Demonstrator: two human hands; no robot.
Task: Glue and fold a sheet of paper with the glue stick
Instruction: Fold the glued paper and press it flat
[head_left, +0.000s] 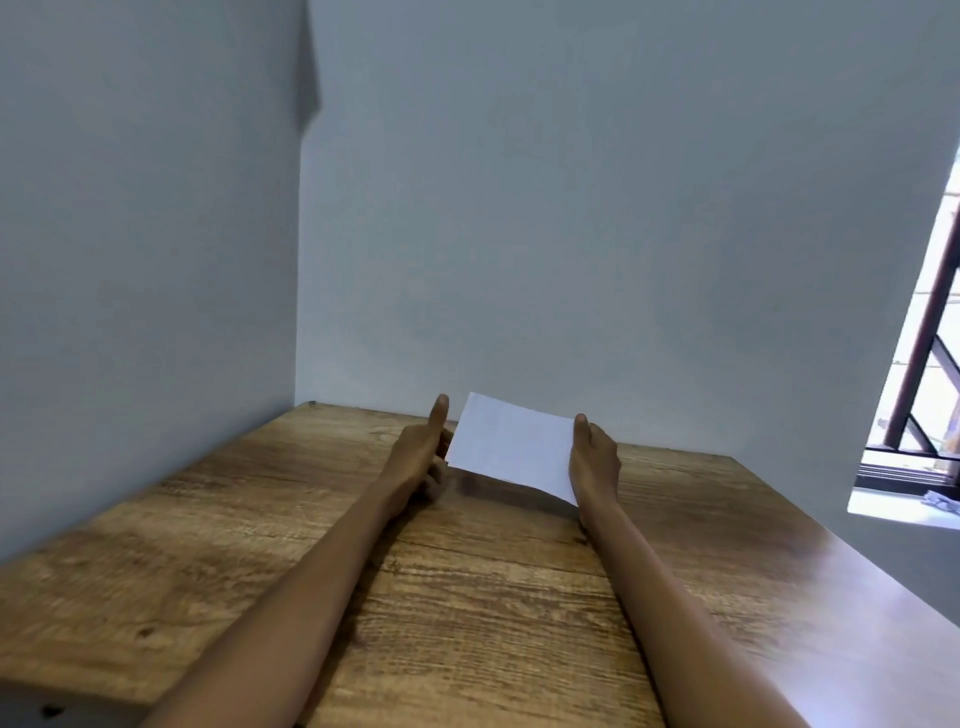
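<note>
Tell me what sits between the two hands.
In the head view, the white paper spans the gap between left hand and right hand, raised above the wooden table.

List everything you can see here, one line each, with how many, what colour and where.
paper: one, white, held just above the far middle of the table, tilted
table: one, brown wood grain, fills the lower view
walls: two, grey-blue, meeting in a corner behind the table
window: one, dark brown bars, right edge
glue stick: none in view
left hand: one, at the paper's left edge, thumb up
right hand: one, holding the paper's right edge
</note>
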